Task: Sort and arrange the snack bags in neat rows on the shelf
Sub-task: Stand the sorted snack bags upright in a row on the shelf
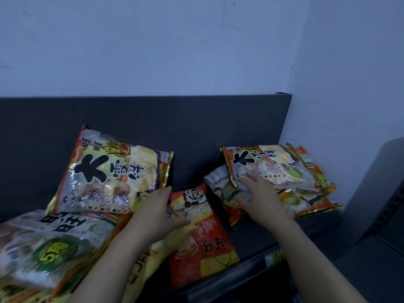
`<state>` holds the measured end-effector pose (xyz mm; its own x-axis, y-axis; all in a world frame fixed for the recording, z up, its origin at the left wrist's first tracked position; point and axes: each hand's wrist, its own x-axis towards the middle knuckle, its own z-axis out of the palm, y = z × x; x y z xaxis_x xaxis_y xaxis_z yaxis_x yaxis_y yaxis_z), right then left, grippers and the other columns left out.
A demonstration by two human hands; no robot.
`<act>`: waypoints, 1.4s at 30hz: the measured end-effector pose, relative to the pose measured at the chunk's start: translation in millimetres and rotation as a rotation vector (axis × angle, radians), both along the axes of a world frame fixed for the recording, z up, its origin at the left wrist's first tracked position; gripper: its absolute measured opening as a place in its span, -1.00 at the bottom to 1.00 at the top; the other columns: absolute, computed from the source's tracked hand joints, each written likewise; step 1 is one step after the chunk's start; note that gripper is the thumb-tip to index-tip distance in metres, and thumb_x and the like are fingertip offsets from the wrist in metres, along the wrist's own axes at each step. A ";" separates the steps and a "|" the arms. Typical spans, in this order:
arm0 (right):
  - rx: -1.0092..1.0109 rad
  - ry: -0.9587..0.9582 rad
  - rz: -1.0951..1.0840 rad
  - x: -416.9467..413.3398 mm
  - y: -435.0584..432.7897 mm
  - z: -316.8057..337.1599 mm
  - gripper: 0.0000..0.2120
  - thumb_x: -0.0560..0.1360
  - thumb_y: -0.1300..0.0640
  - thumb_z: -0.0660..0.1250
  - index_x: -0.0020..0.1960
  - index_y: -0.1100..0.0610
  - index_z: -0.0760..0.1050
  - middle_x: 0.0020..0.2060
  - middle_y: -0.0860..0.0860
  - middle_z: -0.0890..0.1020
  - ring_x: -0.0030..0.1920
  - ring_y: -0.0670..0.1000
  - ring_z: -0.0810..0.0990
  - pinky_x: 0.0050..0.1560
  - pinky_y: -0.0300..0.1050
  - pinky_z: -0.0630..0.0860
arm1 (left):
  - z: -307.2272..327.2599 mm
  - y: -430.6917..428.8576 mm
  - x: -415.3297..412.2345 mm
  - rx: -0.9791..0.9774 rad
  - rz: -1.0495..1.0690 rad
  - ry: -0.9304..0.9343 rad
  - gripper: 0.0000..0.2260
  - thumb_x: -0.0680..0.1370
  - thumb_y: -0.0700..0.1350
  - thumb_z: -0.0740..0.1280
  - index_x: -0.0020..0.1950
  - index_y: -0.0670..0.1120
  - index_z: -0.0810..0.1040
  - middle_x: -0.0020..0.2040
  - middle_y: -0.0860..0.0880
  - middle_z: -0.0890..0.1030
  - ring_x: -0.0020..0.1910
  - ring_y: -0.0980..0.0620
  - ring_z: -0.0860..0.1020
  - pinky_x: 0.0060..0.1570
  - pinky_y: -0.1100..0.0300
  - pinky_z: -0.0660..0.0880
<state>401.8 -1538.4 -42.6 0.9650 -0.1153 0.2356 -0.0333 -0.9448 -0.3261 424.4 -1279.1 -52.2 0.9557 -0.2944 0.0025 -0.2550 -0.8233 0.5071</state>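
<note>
Head view: with both hands released, the left hand (157, 213) resting on the red bag (203, 243) mid-shelf (251, 241) and the right hand (260, 193) flat on the stack (293, 171), we steady that stack, then slide the bag flush beside it.

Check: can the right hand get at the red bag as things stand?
Probably yes. The red bag lies face up just left of the right hand, nothing over it; the left hand touches only its upper left edge.

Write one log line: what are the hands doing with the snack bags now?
stage: sorting | left hand: touching red snack bag | right hand: resting on right stack's top bag | rows: not neat yet
</note>
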 end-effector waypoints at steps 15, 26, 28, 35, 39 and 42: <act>0.376 0.368 -0.118 -23.0 74.2 -84.0 -0.59 0.45 0.00 0.45 0.18 0.13 0.41 0.09 0.02 0.58 0.07 0.06 0.58 0.04 -0.02 0.56 | -45.5 42.8 -17.0 0.174 0.129 0.034 0.00 0.44 0.34 0.32 0.59 -0.15 -0.17 0.44 -0.19 0.30 0.37 -0.20 0.32 0.31 0.00 0.36; 0.261 0.448 -0.046 -66.0 44.4 -54.8 -0.80 0.40 0.04 0.49 -0.06 0.12 0.60 -0.15 -0.03 0.65 -0.15 -0.04 0.63 -0.11 -0.04 0.61 | -39.0 -2.2 -6.2 0.029 0.210 0.192 0.02 0.32 0.51 0.20 0.57 -0.11 0.06 0.49 -0.16 0.28 0.39 -0.22 0.34 0.25 -0.10 0.43; 0.330 0.469 -0.057 -73.1 38.7 -61.7 -0.80 0.40 0.03 0.48 -0.05 0.12 0.61 -0.14 -0.04 0.67 -0.15 -0.06 0.65 -0.04 -0.01 0.62 | -39.0 -6.6 -5.0 -0.016 0.199 0.296 0.02 0.24 0.52 0.10 0.55 -0.07 0.13 0.50 -0.14 0.26 0.41 -0.22 0.30 0.31 -0.12 0.37; 0.827 0.323 -0.046 -92.2 48.4 -52.0 -0.48 0.38 -0.27 0.40 0.23 -0.12 0.31 0.05 -0.24 0.50 0.04 -0.15 0.57 -0.06 -0.26 0.51 | -37.6 25.0 -5.3 -0.380 0.062 0.574 -0.34 0.34 0.12 0.51 0.30 0.06 0.25 0.12 -0.04 0.62 0.04 -0.05 0.62 0.14 -0.01 0.54; 0.884 0.310 0.016 -87.8 57.6 -52.2 -0.38 0.27 -0.33 0.46 0.24 -0.14 0.42 0.06 -0.21 0.63 0.02 -0.17 0.63 0.05 -0.18 0.55 | -47.7 24.2 -14.0 -0.474 0.072 0.546 -0.38 0.18 0.20 0.61 0.15 -0.03 0.62 -0.08 0.01 0.73 -0.09 0.01 0.69 0.08 0.00 0.59; 0.871 0.325 0.053 -85.3 62.9 -52.0 -0.32 0.25 -0.29 0.50 0.28 -0.19 0.33 0.11 -0.22 0.61 0.07 -0.19 0.61 0.01 -0.25 0.51 | -53.8 12.8 -27.9 -0.649 0.062 0.622 -0.53 0.26 0.14 0.59 0.08 0.00 0.60 -0.11 0.00 0.73 -0.13 0.00 0.70 0.06 -0.02 0.61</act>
<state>316.5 -1475.5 -94.6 0.9774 -0.0780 -0.1964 -0.2113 -0.3739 -0.9031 396.4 -1266.3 -106.0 0.8537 -0.3637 -0.3727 0.2562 -0.3297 0.9086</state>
